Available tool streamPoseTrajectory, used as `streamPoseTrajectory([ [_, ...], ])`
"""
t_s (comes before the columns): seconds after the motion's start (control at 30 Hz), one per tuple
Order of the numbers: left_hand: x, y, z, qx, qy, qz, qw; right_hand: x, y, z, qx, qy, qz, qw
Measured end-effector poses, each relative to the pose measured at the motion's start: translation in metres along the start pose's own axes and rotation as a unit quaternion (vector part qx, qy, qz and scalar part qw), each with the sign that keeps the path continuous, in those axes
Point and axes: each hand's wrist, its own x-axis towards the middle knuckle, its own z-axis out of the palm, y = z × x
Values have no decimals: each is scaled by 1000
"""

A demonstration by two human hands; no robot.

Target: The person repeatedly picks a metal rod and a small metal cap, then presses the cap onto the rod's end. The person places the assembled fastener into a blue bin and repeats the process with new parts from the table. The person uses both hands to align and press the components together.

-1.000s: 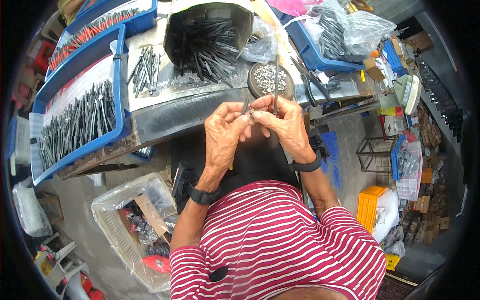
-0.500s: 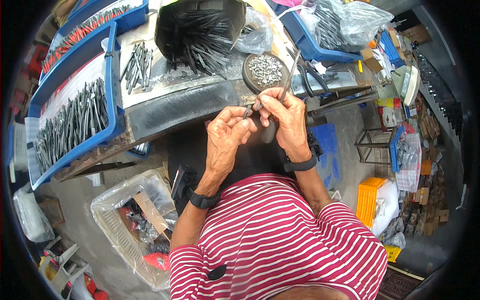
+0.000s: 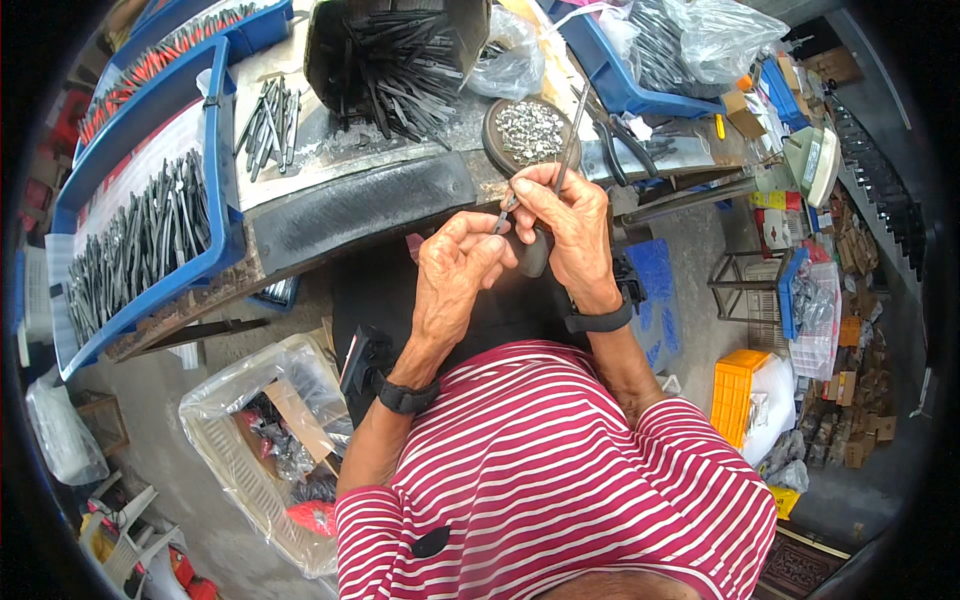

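My left hand [image 3: 453,262] pinches a thin dark strip [image 3: 501,222] between thumb and fingertips, just in front of the bench edge. Closed beside it, my right hand [image 3: 572,225] grips a long thin metal tool [image 3: 575,130]; its narrow shaft points up and away, and a dark rounded handle shows below the fingers. My right fingertips meet the far end of the strip; any small part between them is too small to make out. Just beyond the hands stands a round dish [image 3: 489,140] of small shiny metal parts [image 3: 530,132].
A tilted container [image 3: 326,60] spills dark strips onto the bench. Blue trays of strips [image 3: 232,235] stand at the left, another blue tray [image 3: 610,85] at the far right. Black-handled pliers [image 3: 612,155] lie right of the dish. A plastic-lined crate [image 3: 225,430] is on the floor.
My hands have come together, and the strip in my left hand now meets my right fingertips. The tool in my right hand has tilted slightly. The view has shifted a little.
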Motion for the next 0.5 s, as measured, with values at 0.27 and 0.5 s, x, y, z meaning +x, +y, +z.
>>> streamPoseTrajectory([
  [0.27,0,-2,-1,-1,6,-4,1000,1,1,0,-30,4,1,1000],
  [0.5,-1,-2,-1,12,9,-6,1000,1,0,0,-75,2,-9,997],
])
